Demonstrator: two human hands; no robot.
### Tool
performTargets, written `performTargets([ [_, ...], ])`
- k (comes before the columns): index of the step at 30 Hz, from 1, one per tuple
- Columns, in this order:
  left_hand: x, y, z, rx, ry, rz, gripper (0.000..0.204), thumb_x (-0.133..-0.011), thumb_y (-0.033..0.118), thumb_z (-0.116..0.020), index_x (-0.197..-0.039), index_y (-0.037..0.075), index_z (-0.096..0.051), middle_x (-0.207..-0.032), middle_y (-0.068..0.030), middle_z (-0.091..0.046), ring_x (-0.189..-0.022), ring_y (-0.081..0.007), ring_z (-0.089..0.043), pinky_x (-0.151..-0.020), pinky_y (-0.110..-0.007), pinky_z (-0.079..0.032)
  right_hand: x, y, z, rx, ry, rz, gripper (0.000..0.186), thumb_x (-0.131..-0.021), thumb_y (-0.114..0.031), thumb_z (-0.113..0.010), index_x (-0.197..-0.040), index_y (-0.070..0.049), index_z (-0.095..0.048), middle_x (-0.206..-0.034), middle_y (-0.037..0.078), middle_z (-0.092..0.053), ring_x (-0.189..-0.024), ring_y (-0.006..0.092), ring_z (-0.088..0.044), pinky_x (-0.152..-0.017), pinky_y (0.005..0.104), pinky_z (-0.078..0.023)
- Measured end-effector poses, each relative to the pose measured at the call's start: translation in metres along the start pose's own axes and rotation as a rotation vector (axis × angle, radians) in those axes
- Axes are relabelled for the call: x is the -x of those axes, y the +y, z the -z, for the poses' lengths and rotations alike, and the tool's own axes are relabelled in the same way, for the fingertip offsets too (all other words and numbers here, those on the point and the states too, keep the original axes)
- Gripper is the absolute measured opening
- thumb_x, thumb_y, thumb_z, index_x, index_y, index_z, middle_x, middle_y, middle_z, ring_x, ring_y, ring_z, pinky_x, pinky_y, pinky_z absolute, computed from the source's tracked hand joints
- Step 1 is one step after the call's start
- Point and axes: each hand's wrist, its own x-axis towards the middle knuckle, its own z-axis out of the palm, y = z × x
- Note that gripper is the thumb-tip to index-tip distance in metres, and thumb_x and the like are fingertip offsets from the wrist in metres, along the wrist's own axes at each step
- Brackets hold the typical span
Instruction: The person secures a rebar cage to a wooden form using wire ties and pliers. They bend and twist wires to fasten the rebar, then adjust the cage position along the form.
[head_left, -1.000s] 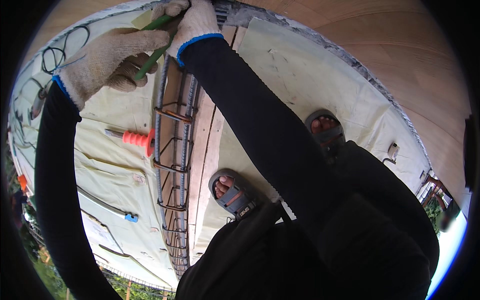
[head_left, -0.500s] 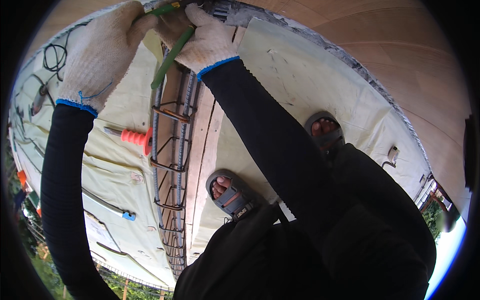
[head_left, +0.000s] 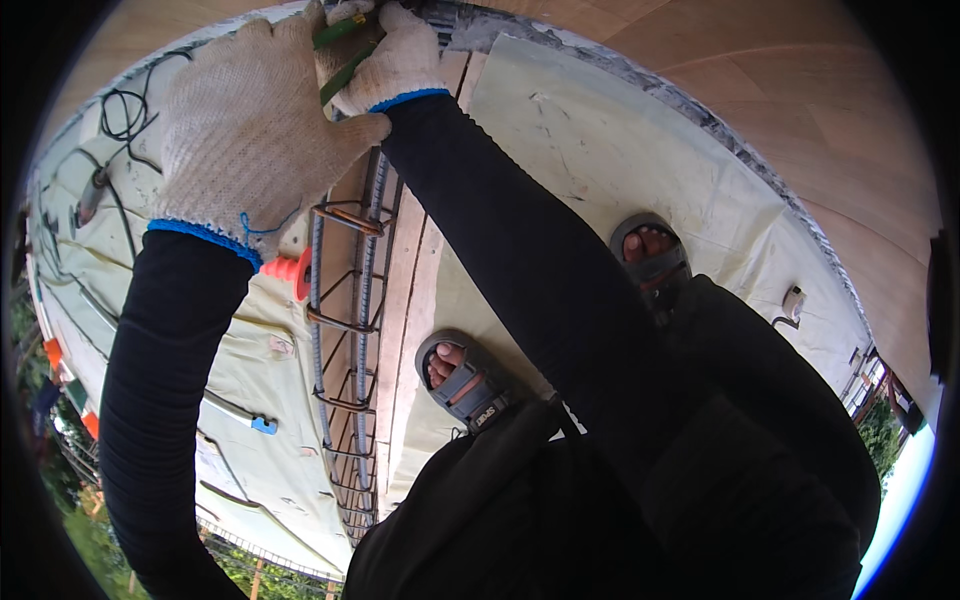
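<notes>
My right hand (head_left: 392, 55), in a white knit glove with a blue cuff, is closed round green-handled pliers (head_left: 347, 78) at the top of the view. Two green handles show; the tool's jaws are out of sight. Beside it on the left, my left hand (head_left: 265, 125) wears a matching glove. Its back faces me, with the fingers stretched upward and the thumb out to the right, just under the handles. Below both hands runs a long cage of steel rebar (head_left: 365, 270) with rusty stirrups, set in a wooden trough.
An orange-handled chisel (head_left: 290, 270) lies left of the cage, partly behind my left arm. Pale sheeting (head_left: 560, 150) covers the floor on both sides. A black cable (head_left: 125, 115) coils at far left. My sandalled feet (head_left: 460, 375) stand right of the cage; plywood (head_left: 800, 100) rises beyond.
My left hand has come off the green handle, opened, and moved right and lower, now covering part of the chisel. My right hand has shifted slightly up and left with the pliers.
</notes>
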Motion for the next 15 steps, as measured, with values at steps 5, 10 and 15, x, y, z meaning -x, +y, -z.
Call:
performTargets([
  [5,-0.002,0.019,-0.015,-0.048,-0.029,0.071,0.064,-0.085,0.023,-0.08,-0.141,0.005,-0.056,-0.109,-0.0197,-0.072,-0.104,-0.0346,-0.074,-0.087,-0.045,-0.061,0.01,0.006,-0.013,0.099,-0.013,0.097,0.02,-0.109,-0.023,-0.054,-0.113,-0.01,-0.069,-0.105,0.006,-0.075,-0.089,0.0225,-0.071,-0.085,0.0383,-0.059],
  [10,-0.007,0.013,-0.016,0.18,-0.08,0.072,0.051,-0.087,0.017,-0.072,-0.135,0.005,-0.059,-0.107,-0.0234,-0.074,-0.103,-0.0378,-0.074,-0.086,-0.047,-0.06,0.02,0.002,-0.028,0.174,0.097,0.122,0.021,-0.109,-0.025,-0.054,-0.113,-0.011,-0.069,-0.104,0.006,-0.075,-0.089,0.0214,-0.071,-0.083,0.0369,-0.059],
  [15,-0.009,0.001,-0.021,0.36,-0.013,-0.024,0.053,-0.085,0.022,-0.072,-0.135,0.007,-0.064,-0.105,-0.0217,-0.076,-0.094,-0.0381,-0.075,-0.081,-0.047,-0.06,0.02,-0.008,-0.025,0.18,0.077,0.075,0.021,-0.108,-0.023,-0.054,-0.109,-0.008,-0.068,-0.096,0.007,-0.073,-0.086,0.0219,-0.071,-0.083,0.0373,-0.059],
])
